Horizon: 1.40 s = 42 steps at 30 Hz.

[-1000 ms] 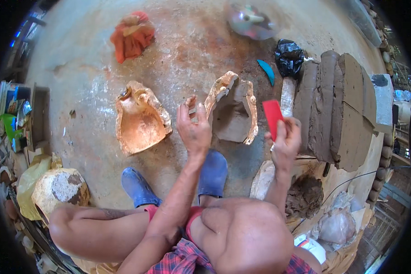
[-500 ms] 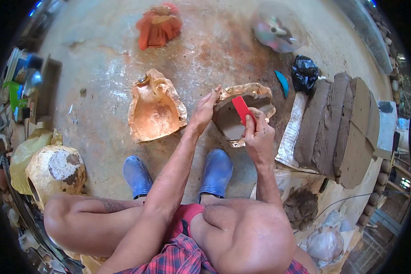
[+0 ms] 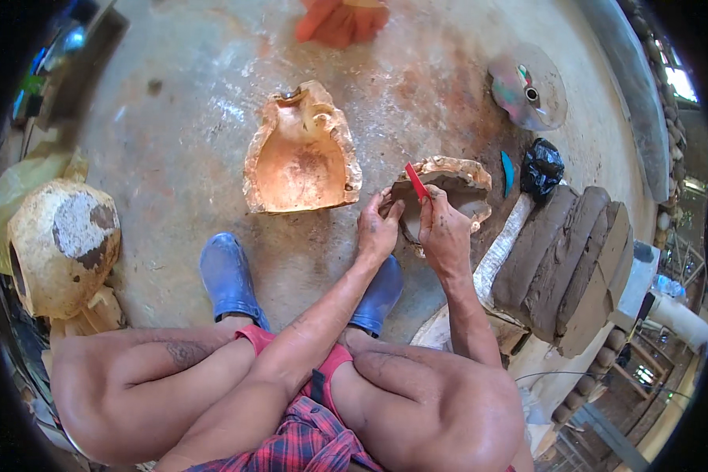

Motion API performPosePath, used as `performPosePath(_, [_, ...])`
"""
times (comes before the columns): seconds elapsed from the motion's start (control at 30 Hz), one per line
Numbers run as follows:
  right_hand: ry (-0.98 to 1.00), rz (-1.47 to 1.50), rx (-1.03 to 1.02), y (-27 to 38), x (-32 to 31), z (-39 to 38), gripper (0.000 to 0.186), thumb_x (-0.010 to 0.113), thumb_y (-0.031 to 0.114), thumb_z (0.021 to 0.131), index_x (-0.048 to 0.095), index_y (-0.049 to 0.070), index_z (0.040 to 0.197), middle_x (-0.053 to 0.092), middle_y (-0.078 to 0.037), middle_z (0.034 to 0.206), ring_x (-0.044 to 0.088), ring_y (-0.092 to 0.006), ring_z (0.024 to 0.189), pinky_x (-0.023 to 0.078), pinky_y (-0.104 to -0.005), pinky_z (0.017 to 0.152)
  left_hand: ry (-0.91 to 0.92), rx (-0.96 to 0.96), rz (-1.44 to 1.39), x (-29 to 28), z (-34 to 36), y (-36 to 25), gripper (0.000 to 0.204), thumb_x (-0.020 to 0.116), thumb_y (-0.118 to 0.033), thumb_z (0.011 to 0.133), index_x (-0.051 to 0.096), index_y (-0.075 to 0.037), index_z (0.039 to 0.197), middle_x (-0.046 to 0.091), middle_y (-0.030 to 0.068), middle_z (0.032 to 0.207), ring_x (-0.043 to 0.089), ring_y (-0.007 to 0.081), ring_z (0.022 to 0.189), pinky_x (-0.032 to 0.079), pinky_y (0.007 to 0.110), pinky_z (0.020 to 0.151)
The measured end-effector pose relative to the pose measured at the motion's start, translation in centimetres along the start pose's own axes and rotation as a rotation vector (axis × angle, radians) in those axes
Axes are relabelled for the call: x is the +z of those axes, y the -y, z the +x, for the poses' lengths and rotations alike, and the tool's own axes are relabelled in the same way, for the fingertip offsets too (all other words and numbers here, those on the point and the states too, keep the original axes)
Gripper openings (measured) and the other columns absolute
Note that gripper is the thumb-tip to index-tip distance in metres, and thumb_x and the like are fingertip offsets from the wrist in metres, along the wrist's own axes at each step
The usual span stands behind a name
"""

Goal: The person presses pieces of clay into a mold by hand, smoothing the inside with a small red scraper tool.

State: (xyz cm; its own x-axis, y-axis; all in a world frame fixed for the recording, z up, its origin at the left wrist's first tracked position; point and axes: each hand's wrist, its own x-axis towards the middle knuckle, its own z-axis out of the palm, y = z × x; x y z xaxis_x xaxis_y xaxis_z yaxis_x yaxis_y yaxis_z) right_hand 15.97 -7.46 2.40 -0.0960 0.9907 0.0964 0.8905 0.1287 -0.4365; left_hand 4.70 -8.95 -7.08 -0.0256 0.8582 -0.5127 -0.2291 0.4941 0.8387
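On the concrete floor (image 3: 173, 157), right hand (image 3: 443, 234) pinching red scraper (image 3: 415, 181), left hand (image 3: 377, 228) gripping clay-filled mould (image 3: 456, 185), orange mould half (image 3: 300, 153) beside

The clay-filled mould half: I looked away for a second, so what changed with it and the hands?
Both hands closed in on the clay-filled mould half: the left hand, raised and free before, now grips its near rim, and the right hand brought the red scraper down from the air to its clay. The empty orange mould half stayed untouched.
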Motion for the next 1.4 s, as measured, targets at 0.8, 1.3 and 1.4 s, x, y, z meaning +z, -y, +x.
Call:
performPosePath(0.8, [0.168, -0.169, -0.044, -1.0, 3.1, -0.6, 0.008, 0.059, 0.01, 0.098, 0.062, 0.004, 0.101, 0.071, -0.019, 0.081, 0.072, -0.0385, 0.074, 0.058, -0.0488, 0.064, -0.179, 0.065, 0.144, 0.4, -0.1, 0.6, 0.038, 0.077, -0.007, 0.086, 0.074, -0.005, 0.124, 0.078, 0.0119, 0.106, 0.077, 0.0243, 0.094, 0.059, 0.038, 0.086])
performPosePath(1.3, [0.759, -0.411, 0.073, 1.0, -1.1, 1.4, 0.018, 0.063, 0.016, 0.089, 0.072, 0.002, 0.097, 0.072, -0.027, 0.094, 0.073, -0.0475, 0.091, 0.06, -0.0551, 0.079, -0.135, -0.038, -0.097, -0.7, -0.2, 3.4, 0.027, 0.078, 0.001, 0.088, 0.072, -0.001, 0.114, 0.076, 0.0065, 0.103, 0.071, 0.0143, 0.092, 0.059, 0.031, 0.082])
performPosePath(1.4, [0.858, -0.492, 0.058, 1.2, -3.1, 1.0, 0.018, 0.064, 0.016, 0.087, 0.074, 0.003, 0.094, 0.073, -0.026, 0.093, 0.074, -0.0465, 0.091, 0.061, -0.0543, 0.08, -0.076, -0.077, -0.181, 0.4, -0.5, 3.9, 0.028, 0.078, 0.002, 0.088, 0.071, -0.001, 0.115, 0.076, 0.0062, 0.102, 0.07, 0.0147, 0.091, 0.06, 0.031, 0.082])
